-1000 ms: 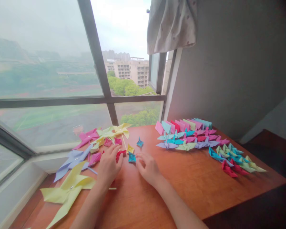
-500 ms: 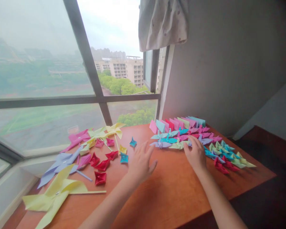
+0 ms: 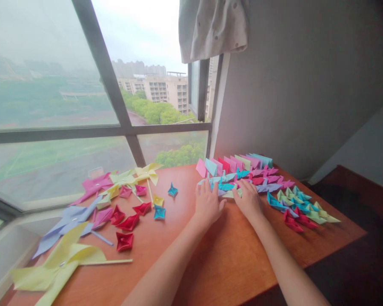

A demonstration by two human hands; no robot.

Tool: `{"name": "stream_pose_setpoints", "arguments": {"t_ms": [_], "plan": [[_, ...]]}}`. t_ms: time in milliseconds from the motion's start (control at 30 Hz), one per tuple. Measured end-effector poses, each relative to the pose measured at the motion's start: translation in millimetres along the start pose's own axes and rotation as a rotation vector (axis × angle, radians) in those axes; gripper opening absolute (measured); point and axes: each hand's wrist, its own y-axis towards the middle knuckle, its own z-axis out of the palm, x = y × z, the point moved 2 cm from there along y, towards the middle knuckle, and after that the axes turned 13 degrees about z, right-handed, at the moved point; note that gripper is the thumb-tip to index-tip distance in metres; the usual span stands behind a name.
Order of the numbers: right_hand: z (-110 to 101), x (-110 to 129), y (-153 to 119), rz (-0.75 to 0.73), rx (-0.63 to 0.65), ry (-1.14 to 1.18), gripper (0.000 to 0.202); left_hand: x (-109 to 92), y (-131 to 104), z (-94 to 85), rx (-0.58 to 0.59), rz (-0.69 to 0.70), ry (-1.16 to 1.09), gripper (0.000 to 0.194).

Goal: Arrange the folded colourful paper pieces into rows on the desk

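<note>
My left hand [image 3: 209,205] is over the left end of the front row of folded paper cranes, its fingers stretched forward and covering part of a lavender crane. Close on its right, my right hand [image 3: 249,200] reaches in with fingers extended at a pale green crane [image 3: 229,194]. Whether either hand touches the paper I cannot tell. A turquoise crane [image 3: 225,187] shows between the hands, and a lavender crane [image 3: 268,186] lies right of my right hand. Behind the cranes stands a row of folded paper pieces [image 3: 224,164]. Several paper boats [image 3: 292,221] sit at the right.
Paper pinwheels, including a yellow one [image 3: 62,264] and a lavender one [image 3: 70,219], lie at the left. Red star-shaped folds [image 3: 124,241] and blue ones [image 3: 159,212] are spread beside them on the wooden table [image 3: 230,263]. A window frame [image 3: 127,129] and wall [image 3: 290,93] border the table.
My left hand has moved right and forward from the table middle to the cranes. My right hand has shifted slightly left, closer to it. The view has turned slightly right.
</note>
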Motion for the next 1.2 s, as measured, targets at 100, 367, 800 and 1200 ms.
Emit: {"name": "stream_pose_setpoints", "arguments": {"t_ms": [100, 367, 800, 1200], "plan": [[2.8, -1.2, 5.6, 0.020, 0.021, 0.012, 0.034, 0.2, 8.2, 4.0, 0.020, -0.002, 0.003, 0.067], [11.9, 2.4, 16.3, 0.047, 0.062, 0.040, 0.029, -1.3, 17.9, 12.9, 0.037, -0.014, -0.003, 0.057], [11.7, 16.5, 22.0, 0.116, 0.065, 0.119, 0.028, -0.3, 8.7, -3.1, 0.007, 0.014, -0.038, 0.051], [-17.7, 63.1, 7.1, 0.166, 0.116, 0.366, 0.024, 29.6, -31.7, -41.2, -0.061, -0.040, -0.088, 0.055]]}}
